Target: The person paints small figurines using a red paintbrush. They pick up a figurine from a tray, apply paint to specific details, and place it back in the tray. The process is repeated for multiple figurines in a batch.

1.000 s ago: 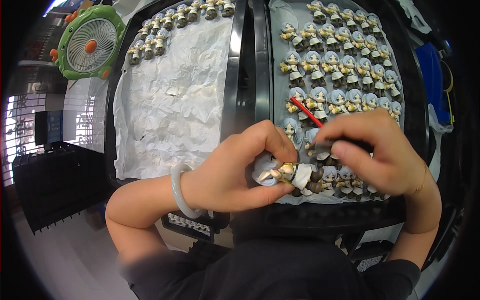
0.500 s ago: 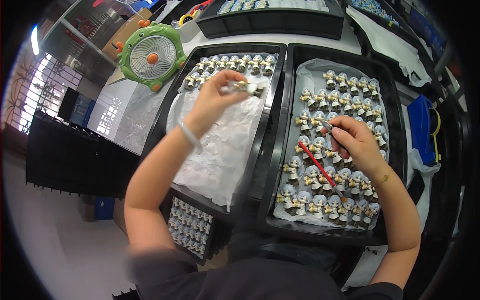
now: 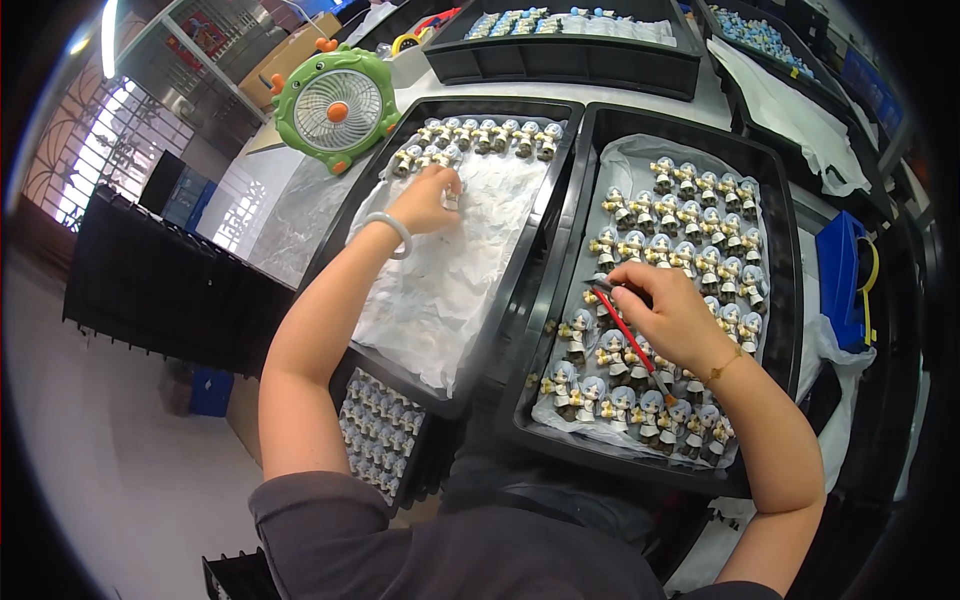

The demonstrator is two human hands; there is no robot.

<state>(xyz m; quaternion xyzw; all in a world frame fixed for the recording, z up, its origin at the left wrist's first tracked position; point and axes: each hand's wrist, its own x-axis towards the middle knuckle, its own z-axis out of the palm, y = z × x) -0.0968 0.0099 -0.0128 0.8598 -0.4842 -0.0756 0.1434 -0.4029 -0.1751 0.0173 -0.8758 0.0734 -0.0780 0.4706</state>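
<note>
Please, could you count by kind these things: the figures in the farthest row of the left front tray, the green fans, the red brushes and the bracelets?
Figures in that row: 7
Green fans: 1
Red brushes: 1
Bracelets: 2
Total: 11

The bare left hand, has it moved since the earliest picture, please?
Yes: the left hand moved leftward, from the right black plastic tray to the left black tray.

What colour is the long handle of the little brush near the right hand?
The brush handle is red; it shows best in the head view.
</note>
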